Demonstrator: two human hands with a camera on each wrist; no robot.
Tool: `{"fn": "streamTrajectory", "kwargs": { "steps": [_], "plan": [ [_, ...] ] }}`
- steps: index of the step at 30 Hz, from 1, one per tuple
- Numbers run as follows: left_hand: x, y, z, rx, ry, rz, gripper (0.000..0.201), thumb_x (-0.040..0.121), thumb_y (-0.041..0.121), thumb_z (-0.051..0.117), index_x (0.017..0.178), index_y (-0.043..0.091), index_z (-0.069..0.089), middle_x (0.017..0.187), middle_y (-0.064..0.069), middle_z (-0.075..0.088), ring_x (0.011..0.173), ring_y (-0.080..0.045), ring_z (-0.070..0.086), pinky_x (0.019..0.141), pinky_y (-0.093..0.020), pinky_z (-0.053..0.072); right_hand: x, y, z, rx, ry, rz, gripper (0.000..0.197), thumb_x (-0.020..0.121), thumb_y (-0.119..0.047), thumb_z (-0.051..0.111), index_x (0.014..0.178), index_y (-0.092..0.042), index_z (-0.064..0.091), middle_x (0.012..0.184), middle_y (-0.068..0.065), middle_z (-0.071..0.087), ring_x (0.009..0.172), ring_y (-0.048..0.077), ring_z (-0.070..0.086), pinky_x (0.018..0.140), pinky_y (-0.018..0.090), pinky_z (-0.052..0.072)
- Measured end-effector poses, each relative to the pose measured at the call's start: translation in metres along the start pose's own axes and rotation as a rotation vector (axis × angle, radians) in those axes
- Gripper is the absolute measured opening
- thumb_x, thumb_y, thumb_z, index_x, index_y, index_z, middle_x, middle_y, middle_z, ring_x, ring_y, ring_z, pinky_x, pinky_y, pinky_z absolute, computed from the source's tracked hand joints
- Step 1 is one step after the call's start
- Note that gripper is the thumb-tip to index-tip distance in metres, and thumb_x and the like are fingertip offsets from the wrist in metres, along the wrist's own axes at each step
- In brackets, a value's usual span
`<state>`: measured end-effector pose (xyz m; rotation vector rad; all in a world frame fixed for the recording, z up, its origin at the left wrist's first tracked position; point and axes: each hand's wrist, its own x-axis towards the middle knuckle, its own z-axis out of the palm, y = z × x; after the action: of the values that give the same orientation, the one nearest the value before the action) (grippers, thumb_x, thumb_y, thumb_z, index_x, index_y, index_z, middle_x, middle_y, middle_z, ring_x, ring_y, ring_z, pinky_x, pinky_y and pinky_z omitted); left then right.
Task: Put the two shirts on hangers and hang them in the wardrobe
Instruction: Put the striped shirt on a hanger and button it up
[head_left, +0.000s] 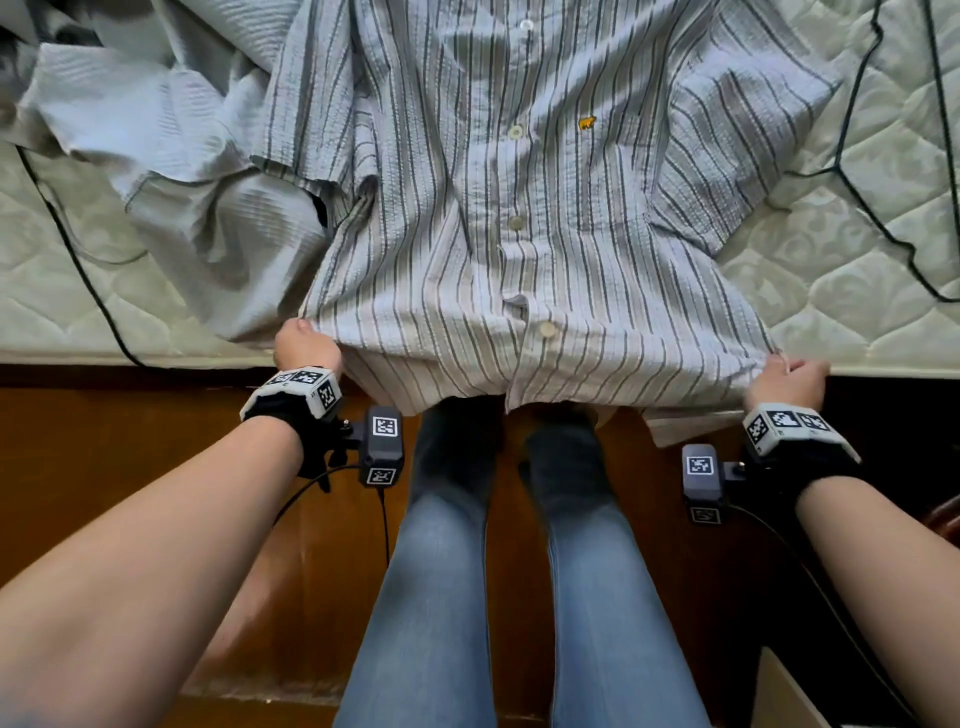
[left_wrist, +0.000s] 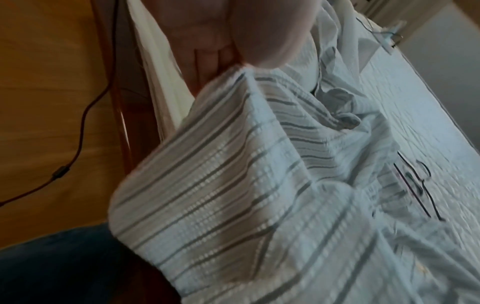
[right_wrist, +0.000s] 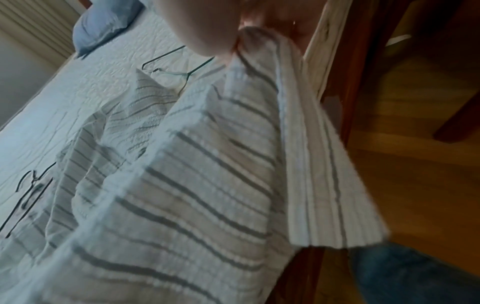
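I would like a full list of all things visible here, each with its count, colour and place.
striped shirt: one, pale with dark stripes, spread buttoned on the bed, hem over the edge
plain shirt: one, pale grey-blue, crumpled left of the striped one
hangers: at least two, dark wire, on the bed
mattress: one, pale quilted
pillow: one, blue, far end of the bed
left hand: grips the hem's left corner
right hand: grips the hem's right corner

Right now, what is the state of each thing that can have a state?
Striped shirt: buttoned, spread on the mattress, hem pulled over the edge.
Plain shirt: crumpled.
Wire hanger: bare, lying flat.
Left hand: grips the hem corner.
Right hand: grips the other corner.
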<state>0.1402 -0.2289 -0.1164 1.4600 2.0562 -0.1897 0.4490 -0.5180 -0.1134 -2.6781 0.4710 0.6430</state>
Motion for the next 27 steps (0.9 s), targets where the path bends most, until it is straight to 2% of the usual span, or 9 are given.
{"fn": "streamTrajectory", "kwargs": {
  "steps": [2, 5, 9, 12, 15, 18, 22, 24, 27],
  "plan": [
    [-0.001, -0.002, -0.004, -0.018, -0.015, 0.008, 0.037, 0.102, 0.013, 0.025, 0.117, -0.009, 0.050, 0.128, -0.029, 0.050, 0.119, -0.039, 0.047, 0.092, -0.034, 0.033, 0.001, 0.002, -0.005, -0.001, -0.005, 0.007, 0.009, 0.093, -0.021, 0.048, 0.087, -0.018, 0.042, 0.123, 0.026, 0.055, 0.109, 0.035, 0.055, 0.089, 0.034, 0.035],
    [-0.010, -0.008, 0.000, -0.105, -0.073, 0.035, 0.028, 0.100, 0.030, 0.034, 0.103, 0.004, 0.045, 0.116, -0.023, 0.054, 0.115, -0.035, 0.050, 0.089, -0.032, 0.034, -0.003, 0.004, -0.008, -0.046, -0.127, -0.001, 0.041, 0.088, -0.029, 0.059, 0.117, 0.000, 0.052, 0.127, 0.024, 0.055, 0.115, 0.033, 0.054, 0.095, 0.034, 0.037],
    [-0.021, -0.019, 0.009, -0.064, -0.352, -0.021, 0.095, 0.069, 0.056, 0.071, 0.135, -0.001, 0.035, 0.138, -0.019, 0.046, 0.126, -0.033, 0.046, 0.105, -0.039, 0.038, -0.012, 0.011, -0.003, -0.234, -0.413, 0.047, 0.057, 0.080, -0.021, 0.071, 0.123, 0.011, 0.051, 0.128, 0.023, 0.055, 0.117, 0.032, 0.055, 0.095, 0.032, 0.041],
    [-0.020, -0.028, 0.015, 0.153, -0.418, -0.037, 0.065, 0.077, 0.028, 0.075, 0.125, -0.006, 0.050, 0.128, -0.018, 0.056, 0.117, -0.034, 0.054, 0.098, -0.038, 0.044, -0.013, 0.022, 0.002, -0.417, -0.577, 0.088, 0.050, 0.077, -0.015, 0.074, 0.116, 0.012, 0.058, 0.114, 0.019, 0.062, 0.095, 0.033, 0.062, 0.078, 0.021, 0.049],
    [-0.019, -0.030, 0.016, 0.232, -0.266, -0.031, 0.037, 0.085, 0.014, 0.063, 0.116, -0.005, 0.057, 0.117, -0.027, 0.060, 0.111, -0.041, 0.056, 0.093, -0.042, 0.046, -0.013, 0.024, 0.000, -0.459, -0.466, 0.027, 0.046, 0.077, -0.023, 0.067, 0.110, 0.010, 0.062, 0.113, 0.026, 0.063, 0.107, 0.040, 0.058, 0.083, 0.035, 0.045],
    [-0.019, -0.025, 0.019, 0.193, -0.128, -0.027, 0.042, 0.085, 0.003, 0.051, 0.126, 0.005, 0.046, 0.122, -0.026, 0.055, 0.114, -0.042, 0.052, 0.095, -0.042, 0.043, -0.010, 0.026, -0.002, -0.404, -0.292, -0.023, 0.044, 0.073, -0.020, 0.056, 0.106, 0.008, 0.061, 0.109, 0.030, 0.062, 0.106, 0.044, 0.056, 0.086, 0.039, 0.044],
    [-0.029, -0.012, 0.026, 0.149, 0.047, -0.044, 0.046, 0.079, 0.006, 0.059, 0.120, 0.014, 0.040, 0.136, -0.017, 0.037, 0.126, -0.035, 0.038, 0.104, -0.048, 0.033, -0.006, 0.032, 0.005, -0.416, -0.338, 0.060, 0.037, 0.085, -0.009, 0.056, 0.119, 0.005, 0.052, 0.122, 0.027, 0.057, 0.114, 0.039, 0.054, 0.093, 0.036, 0.041],
    [-0.031, -0.008, 0.040, 0.073, -0.032, -0.003, 0.035, 0.079, 0.012, 0.062, 0.111, 0.012, 0.047, 0.128, -0.016, 0.047, 0.119, -0.034, 0.048, 0.102, -0.046, 0.040, -0.006, 0.031, 0.013, -0.404, -0.412, 0.098, 0.041, 0.086, -0.015, 0.058, 0.121, 0.006, 0.054, 0.124, 0.024, 0.058, 0.115, 0.037, 0.054, 0.094, 0.035, 0.041],
    [-0.040, 0.003, 0.069, -0.041, -0.432, 0.060, 0.016, 0.081, 0.027, 0.068, 0.076, 0.014, 0.062, 0.093, -0.016, 0.068, 0.098, -0.033, 0.064, 0.094, -0.043, 0.050, -0.003, 0.034, 0.025, -0.367, -0.505, 0.151, 0.055, 0.079, -0.032, 0.062, 0.118, 0.006, 0.057, 0.112, 0.021, 0.061, 0.101, 0.034, 0.059, 0.086, 0.036, 0.045]
  ]
}}
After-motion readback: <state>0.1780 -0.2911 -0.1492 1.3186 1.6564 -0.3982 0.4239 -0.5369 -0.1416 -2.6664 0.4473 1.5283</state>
